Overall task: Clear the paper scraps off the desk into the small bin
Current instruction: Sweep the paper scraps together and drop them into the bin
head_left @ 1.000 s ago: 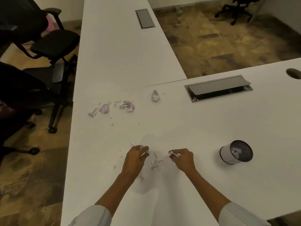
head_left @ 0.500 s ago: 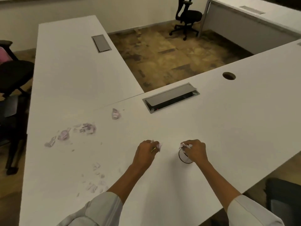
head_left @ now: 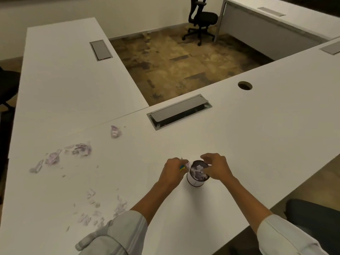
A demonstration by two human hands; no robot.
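The small white bin (head_left: 195,181) stands on the white desk (head_left: 257,144) between my hands, with paper scraps inside it. My left hand (head_left: 172,171) is at the bin's left rim, closed on white paper scraps (head_left: 186,162). My right hand (head_left: 217,167) hovers over the bin's right rim, fingers spread, nothing visible in it. A crumpled scrap (head_left: 115,131) lies farther back on the desk. A row of torn pieces (head_left: 77,150) lies to the left. Several small bits (head_left: 95,210) lie near my left sleeve.
A grey cable tray with a half-raised lid (head_left: 179,111) is set into the desk behind the bin, and a round cable hole (head_left: 244,85) farther right. A second desk (head_left: 60,74) joins on the left. A black office chair (head_left: 201,19) stands on the floor beyond.
Both hands carried scraps from the pile to the bin. The right hand has opened over the bin and its paper now lies inside. The left hand has reached the rim.
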